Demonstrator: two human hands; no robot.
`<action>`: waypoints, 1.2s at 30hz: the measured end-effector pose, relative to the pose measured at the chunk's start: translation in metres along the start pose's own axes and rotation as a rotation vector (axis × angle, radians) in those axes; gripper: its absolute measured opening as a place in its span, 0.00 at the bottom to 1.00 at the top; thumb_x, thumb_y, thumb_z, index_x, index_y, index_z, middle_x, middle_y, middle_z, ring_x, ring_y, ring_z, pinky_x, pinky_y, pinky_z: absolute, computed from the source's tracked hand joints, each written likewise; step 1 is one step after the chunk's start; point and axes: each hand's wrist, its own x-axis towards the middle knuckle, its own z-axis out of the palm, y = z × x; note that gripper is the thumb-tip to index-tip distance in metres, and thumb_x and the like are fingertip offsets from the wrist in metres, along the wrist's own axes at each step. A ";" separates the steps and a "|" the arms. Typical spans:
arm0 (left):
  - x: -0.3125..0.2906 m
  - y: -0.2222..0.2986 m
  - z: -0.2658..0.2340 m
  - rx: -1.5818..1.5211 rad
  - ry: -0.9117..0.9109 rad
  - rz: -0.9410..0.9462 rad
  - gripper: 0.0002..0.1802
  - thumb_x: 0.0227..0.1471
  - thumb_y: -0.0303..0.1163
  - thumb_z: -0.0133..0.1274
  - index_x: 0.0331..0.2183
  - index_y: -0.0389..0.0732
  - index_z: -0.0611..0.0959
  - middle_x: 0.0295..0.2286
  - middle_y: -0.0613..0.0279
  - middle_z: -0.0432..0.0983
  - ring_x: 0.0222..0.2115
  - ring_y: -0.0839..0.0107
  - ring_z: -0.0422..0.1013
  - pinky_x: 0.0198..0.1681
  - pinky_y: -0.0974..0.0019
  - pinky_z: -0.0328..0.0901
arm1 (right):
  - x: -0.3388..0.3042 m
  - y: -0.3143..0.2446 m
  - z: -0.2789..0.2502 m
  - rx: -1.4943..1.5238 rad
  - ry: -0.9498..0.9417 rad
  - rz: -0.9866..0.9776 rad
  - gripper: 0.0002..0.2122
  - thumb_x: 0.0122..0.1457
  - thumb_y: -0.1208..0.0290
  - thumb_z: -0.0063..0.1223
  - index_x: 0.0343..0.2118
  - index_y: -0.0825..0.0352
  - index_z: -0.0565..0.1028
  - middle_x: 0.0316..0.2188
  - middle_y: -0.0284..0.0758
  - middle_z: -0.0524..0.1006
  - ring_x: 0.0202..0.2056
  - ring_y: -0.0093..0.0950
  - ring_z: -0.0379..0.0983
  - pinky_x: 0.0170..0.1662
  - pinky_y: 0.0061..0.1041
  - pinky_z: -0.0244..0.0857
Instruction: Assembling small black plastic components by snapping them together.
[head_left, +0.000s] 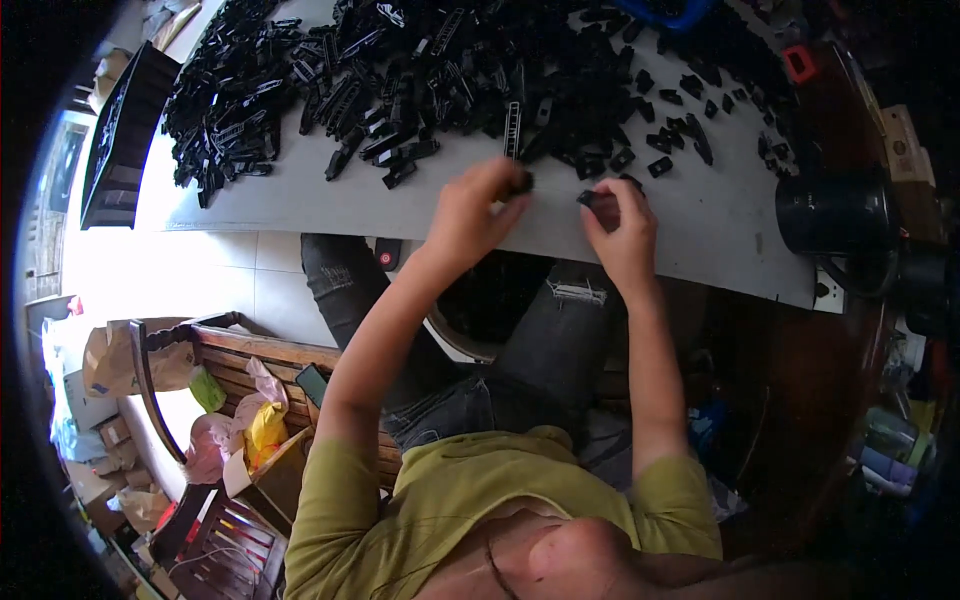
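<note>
Over the near edge of the grey table, my left hand pinches a small black plastic piece. To its right, my right hand has thumb and fingers closed on another small black plastic part. The two hands are apart, and fingers partly cover both pieces. Just beyond my left hand lies a long black part with a ladder-like strip. A big heap of similar long black plastic parts spreads across the far side. Smaller black pieces lie scattered beyond my right hand.
An upright black bin stands at the table's left end. A black cylindrical container sits at the right end, with a red object farther back. A wooden bench with bags is at lower left.
</note>
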 end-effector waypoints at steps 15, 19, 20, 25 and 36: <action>-0.028 -0.010 -0.018 -0.373 -0.065 -0.274 0.20 0.39 0.16 0.58 0.40 0.37 0.78 0.35 0.56 0.76 0.37 0.60 0.73 0.43 0.63 0.67 | 0.004 -0.019 0.005 0.065 -0.152 -0.194 0.12 0.41 0.80 0.65 0.31 0.71 0.77 0.32 0.37 0.75 0.34 0.32 0.72 0.38 0.26 0.67; -0.030 -0.017 -0.017 -0.420 -0.106 -0.281 0.21 0.39 0.16 0.59 0.40 0.37 0.77 0.35 0.56 0.76 0.37 0.62 0.74 0.43 0.63 0.67 | 0.010 -0.017 0.009 0.174 -0.231 -0.200 0.11 0.40 0.80 0.65 0.29 0.72 0.78 0.30 0.37 0.76 0.34 0.32 0.72 0.37 0.26 0.67; -0.029 -0.018 -0.016 -0.320 -0.111 -0.161 0.21 0.40 0.16 0.59 0.40 0.37 0.77 0.35 0.56 0.76 0.37 0.64 0.74 0.42 0.64 0.67 | 0.010 -0.018 0.011 0.172 -0.226 -0.202 0.11 0.40 0.80 0.65 0.29 0.72 0.78 0.30 0.37 0.76 0.34 0.32 0.72 0.37 0.26 0.67; -0.029 -0.020 -0.016 -0.241 -0.113 -0.091 0.22 0.40 0.17 0.59 0.41 0.38 0.76 0.35 0.57 0.76 0.38 0.65 0.74 0.41 0.65 0.68 | 0.010 -0.026 0.018 0.132 -0.234 -0.281 0.10 0.42 0.79 0.64 0.30 0.72 0.79 0.32 0.37 0.76 0.35 0.32 0.72 0.38 0.26 0.67; 0.030 -0.026 -0.011 0.219 -0.031 -0.082 0.19 0.47 0.26 0.54 0.44 0.44 0.76 0.33 0.54 0.70 0.37 0.52 0.68 0.37 0.56 0.66 | 0.019 0.009 0.006 -0.361 0.019 -0.206 0.11 0.51 0.80 0.54 0.39 0.65 0.76 0.40 0.39 0.74 0.41 0.41 0.72 0.41 0.34 0.68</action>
